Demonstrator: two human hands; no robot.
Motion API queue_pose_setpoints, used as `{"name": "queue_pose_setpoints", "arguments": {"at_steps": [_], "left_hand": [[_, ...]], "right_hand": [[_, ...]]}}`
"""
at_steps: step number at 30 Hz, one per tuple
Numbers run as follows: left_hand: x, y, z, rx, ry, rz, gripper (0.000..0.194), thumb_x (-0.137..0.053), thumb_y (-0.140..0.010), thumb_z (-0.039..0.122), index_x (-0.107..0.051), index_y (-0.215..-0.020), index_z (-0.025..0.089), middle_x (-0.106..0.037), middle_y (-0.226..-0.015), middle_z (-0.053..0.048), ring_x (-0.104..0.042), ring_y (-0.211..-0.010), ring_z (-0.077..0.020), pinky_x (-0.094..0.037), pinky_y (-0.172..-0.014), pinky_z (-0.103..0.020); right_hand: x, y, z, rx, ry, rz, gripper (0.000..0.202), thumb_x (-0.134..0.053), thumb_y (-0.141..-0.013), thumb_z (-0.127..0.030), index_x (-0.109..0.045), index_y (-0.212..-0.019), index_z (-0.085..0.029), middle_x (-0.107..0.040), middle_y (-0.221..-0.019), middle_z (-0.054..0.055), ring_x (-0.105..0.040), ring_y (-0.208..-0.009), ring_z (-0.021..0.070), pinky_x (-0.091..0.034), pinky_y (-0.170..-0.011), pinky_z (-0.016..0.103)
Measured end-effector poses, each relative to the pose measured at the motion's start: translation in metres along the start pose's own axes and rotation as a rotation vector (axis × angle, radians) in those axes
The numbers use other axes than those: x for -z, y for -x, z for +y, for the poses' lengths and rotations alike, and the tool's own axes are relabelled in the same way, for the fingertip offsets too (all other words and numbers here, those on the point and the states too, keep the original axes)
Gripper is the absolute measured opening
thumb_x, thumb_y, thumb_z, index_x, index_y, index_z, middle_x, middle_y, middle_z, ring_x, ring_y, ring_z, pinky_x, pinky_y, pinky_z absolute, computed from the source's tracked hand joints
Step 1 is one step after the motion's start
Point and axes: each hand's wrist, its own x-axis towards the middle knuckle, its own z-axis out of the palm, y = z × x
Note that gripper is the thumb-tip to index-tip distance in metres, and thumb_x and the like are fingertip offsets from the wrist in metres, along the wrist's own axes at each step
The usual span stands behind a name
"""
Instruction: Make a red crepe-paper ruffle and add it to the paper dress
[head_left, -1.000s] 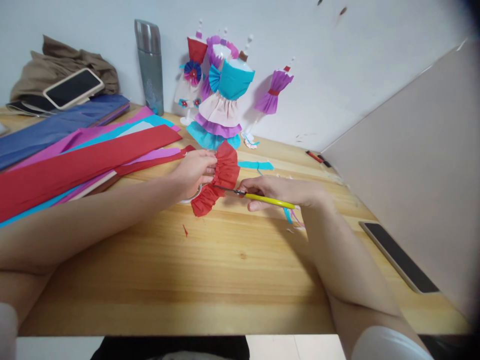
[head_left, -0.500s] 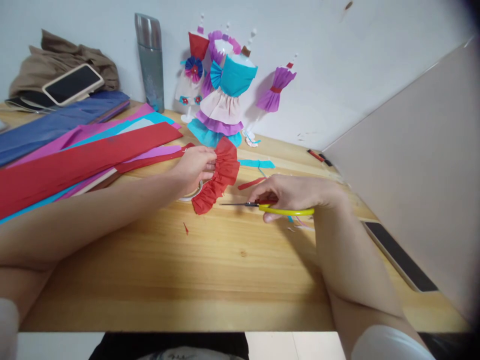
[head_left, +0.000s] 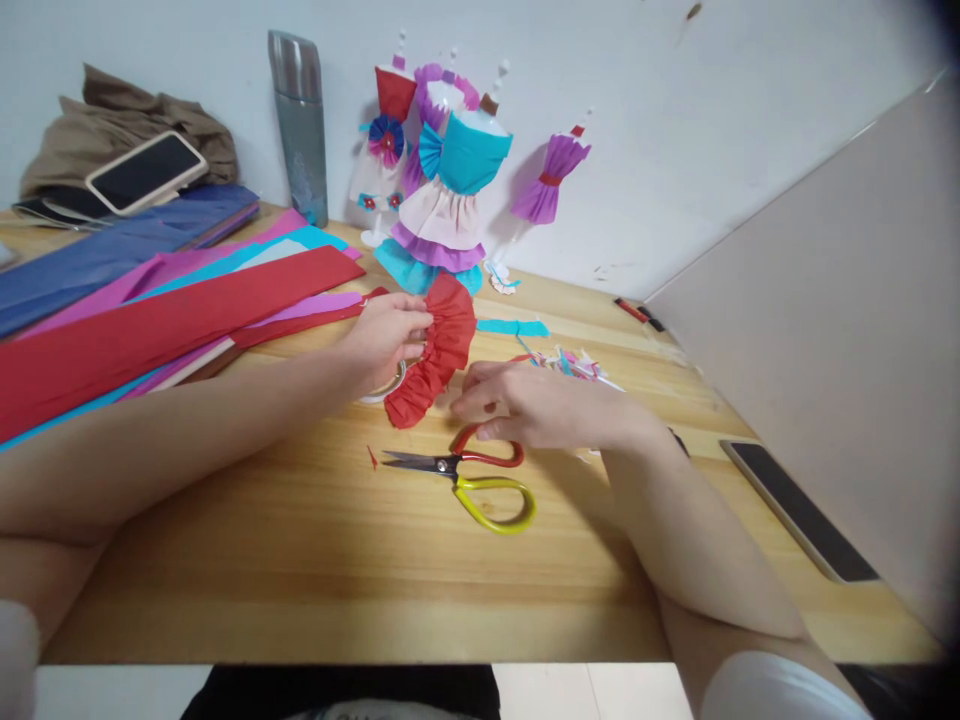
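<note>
Between the fingers of my left hand (head_left: 388, 330) is the left edge of a gathered red crepe paper strip (head_left: 442, 345), which curves down toward me. A ring-shaped roll of tape (head_left: 391, 385) shows partly beneath that hand. My right hand (head_left: 517, 400) hovers just right of the strip, its fingers loosely bent and apart, holding nothing. Scissors (head_left: 444, 465) with one red and one yellow handle lie on the table, blades pointing left and slightly parted. The right thumb is over the red handle; whether it touches, I cannot tell. By the blade tips lies a red scrap (head_left: 372, 458).
Folded coloured paper strips (head_left: 180, 300) spread across the left. Small dress forms in paper dresses (head_left: 472, 155) stand at the back beside a bottle (head_left: 298, 130). Colourful scraps (head_left: 574, 362) lie beyond my right hand. One phone (head_left: 799, 510) rests at right, another (head_left: 146, 172) at left.
My right hand has let go of the scissors, which now lie on the table nearer to me. That hand has shifted left toward the red strip. My left hand keeps its hold.
</note>
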Motion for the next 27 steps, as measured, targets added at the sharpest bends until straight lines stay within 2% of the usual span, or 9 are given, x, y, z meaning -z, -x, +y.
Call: {"name": "queue_pose_setpoints", "arguments": {"at_steps": [3, 6, 8, 14, 18, 24, 27], "left_hand": [[-0.001, 0.001, 0.001, 0.005, 0.013, 0.004, 0.02, -0.064, -0.08, 0.001, -0.056, -0.078, 0.02, -0.062, -0.073, -0.001, -0.064, -0.072, -0.0159, -0.052, -0.076, -0.033], [-0.002, 0.001, 0.002, 0.02, 0.004, 0.011, 0.02, -0.061, -0.081, 0.001, -0.056, -0.078, 0.019, -0.062, -0.072, -0.001, -0.065, -0.077, -0.0174, -0.052, -0.08, -0.034], [-0.002, 0.002, 0.002, 0.02, -0.005, 0.015, 0.019, -0.059, -0.083, 0.0, -0.055, -0.078, 0.018, -0.062, -0.073, -0.001, -0.064, -0.077, -0.0159, -0.052, -0.079, -0.033], [-0.002, 0.005, 0.001, -0.001, -0.036, 0.004, 0.022, -0.059, -0.078, -0.003, -0.058, -0.077, 0.019, -0.06, -0.076, 0.0, -0.057, -0.068, -0.0112, -0.046, -0.066, -0.027], [-0.002, 0.007, 0.0, 0.006, -0.035, -0.006, 0.024, -0.058, -0.079, -0.005, -0.058, -0.075, 0.019, -0.06, -0.077, 0.0, -0.058, -0.069, -0.0122, -0.044, -0.066, -0.027], [-0.004, 0.007, 0.0, 0.026, -0.016, 0.029, 0.025, -0.057, -0.08, -0.005, -0.056, -0.073, 0.019, -0.056, -0.071, 0.0, -0.055, -0.064, -0.011, -0.042, -0.061, -0.026], [-0.004, 0.007, 0.001, 0.046, 0.006, 0.014, 0.023, -0.058, -0.078, -0.004, -0.057, -0.074, 0.019, -0.058, -0.069, 0.0, -0.055, -0.064, -0.0114, -0.044, -0.061, -0.025]], "right_hand": [[-0.004, -0.006, 0.007, -0.003, -0.042, 0.049, 0.033, -0.065, -0.087, -0.008, -0.075, -0.116, -0.02, -0.066, -0.131, 0.012, -0.06, -0.124, 0.027, -0.049, -0.101, 0.036], [-0.01, -0.011, 0.011, -0.029, -0.056, 0.094, 0.05, -0.062, -0.086, -0.006, -0.066, -0.134, -0.019, -0.063, -0.135, 0.015, -0.063, -0.119, 0.026, -0.051, -0.1, 0.038], [-0.011, -0.012, 0.012, -0.039, -0.065, 0.103, 0.052, -0.061, -0.087, -0.006, -0.064, -0.137, -0.018, -0.064, -0.135, 0.015, -0.064, -0.117, 0.0254, -0.051, -0.098, 0.036], [-0.008, -0.011, 0.014, -0.039, -0.113, 0.075, 0.044, -0.059, -0.086, -0.006, -0.071, -0.126, -0.018, -0.068, -0.13, 0.012, -0.067, -0.107, 0.0208, -0.053, -0.09, 0.03], [-0.007, -0.012, 0.017, -0.005, -0.135, 0.049, 0.037, -0.059, -0.085, -0.006, -0.074, -0.118, -0.016, -0.07, -0.124, 0.012, -0.068, -0.103, 0.0205, -0.054, -0.087, 0.03], [-0.008, -0.013, 0.02, 0.054, -0.157, 0.052, 0.032, -0.059, -0.087, -0.008, -0.075, -0.113, -0.016, -0.07, -0.126, 0.012, -0.066, -0.113, 0.0219, -0.053, -0.092, 0.032], [-0.008, -0.014, 0.02, 0.068, -0.174, 0.032, 0.033, -0.058, -0.088, -0.009, -0.074, -0.117, -0.014, -0.069, -0.128, 0.013, -0.065, -0.116, 0.0229, -0.052, -0.096, 0.034]]}}
